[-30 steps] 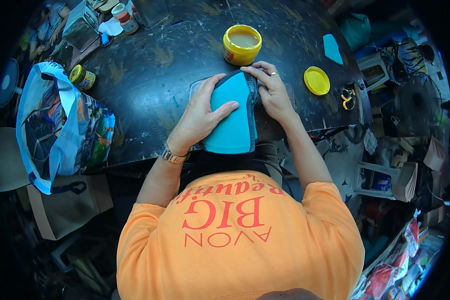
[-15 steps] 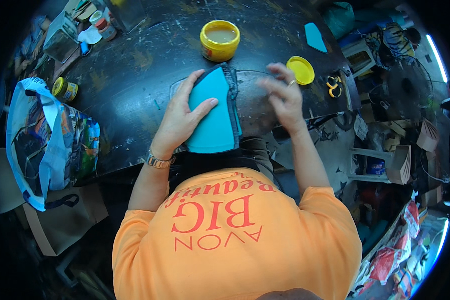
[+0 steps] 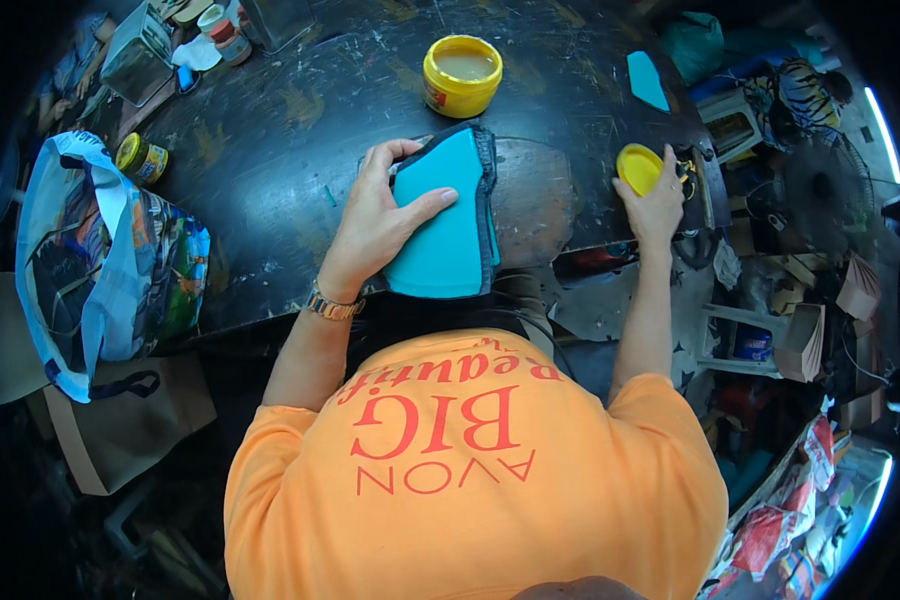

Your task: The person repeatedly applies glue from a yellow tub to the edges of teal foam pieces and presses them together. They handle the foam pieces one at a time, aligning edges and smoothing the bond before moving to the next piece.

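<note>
Here the left hand (image 3: 380, 225) lies flat, fingers spread, on a turquoise padded piece (image 3: 445, 225) with a dark denim-like edge along its right side; the hand presses on it rather than gripping it. The piece sits just above the middle of the frame, at the near edge of a dark, scratched worktable (image 3: 270, 140), and overhangs that edge toward the person's lap. The right hand (image 3: 655, 205) is out at the right of the frame, its fingers resting on a yellow lid (image 3: 638, 167) that lies on the table; whether it grips the lid or merely touches it cannot be told. An open yellow tub (image 3: 462, 75) of pale paste stands at the upper middle, well apart from both hands. A small turquoise offcut (image 3: 647, 80) lies at the upper right. At the left edge of the frame a blue-and-white printed bag (image 3: 90, 260) hangs beside the table, with a small yellow-lidded jar (image 3: 140, 158) just above it.
</note>
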Available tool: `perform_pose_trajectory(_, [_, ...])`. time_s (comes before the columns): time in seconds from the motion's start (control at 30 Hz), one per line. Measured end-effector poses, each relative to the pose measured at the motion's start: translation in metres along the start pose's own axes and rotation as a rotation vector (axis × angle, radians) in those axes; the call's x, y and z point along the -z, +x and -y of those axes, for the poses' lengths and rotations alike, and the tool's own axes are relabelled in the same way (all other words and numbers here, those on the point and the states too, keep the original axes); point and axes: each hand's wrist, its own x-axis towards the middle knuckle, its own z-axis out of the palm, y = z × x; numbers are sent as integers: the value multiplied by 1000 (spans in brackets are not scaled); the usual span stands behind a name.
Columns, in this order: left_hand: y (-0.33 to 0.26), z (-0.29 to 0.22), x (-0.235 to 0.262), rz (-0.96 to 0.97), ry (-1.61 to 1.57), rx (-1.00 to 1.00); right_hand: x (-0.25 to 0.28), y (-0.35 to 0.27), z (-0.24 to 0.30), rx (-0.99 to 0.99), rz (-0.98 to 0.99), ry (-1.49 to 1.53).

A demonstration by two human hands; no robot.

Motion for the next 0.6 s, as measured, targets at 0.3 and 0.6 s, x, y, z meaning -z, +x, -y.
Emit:
perform_pose_trajectory(0.3, [-6,1,-3,-153,-14,-272,44,-31,65,79,-100,633])
perform_pose_trajectory(0.6, [-13,-3,4,-195,-356,-180,73,-103,191,377,556,1227])
